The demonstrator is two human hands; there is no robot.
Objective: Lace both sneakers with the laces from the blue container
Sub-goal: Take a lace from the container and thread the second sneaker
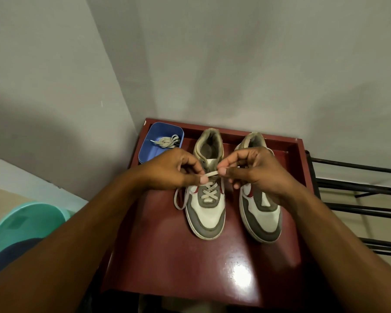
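Two white and grey sneakers stand side by side on a dark red table (167, 256), toes toward me. The left sneaker (207, 213) carries a beige lace (209, 193) crossed through its lower eyelets, with a loose loop hanging off its left side. My left hand (174, 170) and my right hand (255, 170) each pinch the lace above the sneaker's tongue, a short stretch taut between them. The right sneaker (262, 220) shows no lace; my right hand hides its upper part. A blue container (149, 150) at the table's back left holds a second bundled lace (168, 142).
The table sits in a corner between grey walls. A black metal rack (357, 195) stands to the right of the table. A teal plastic basin (25, 222) sits on the floor at the left.
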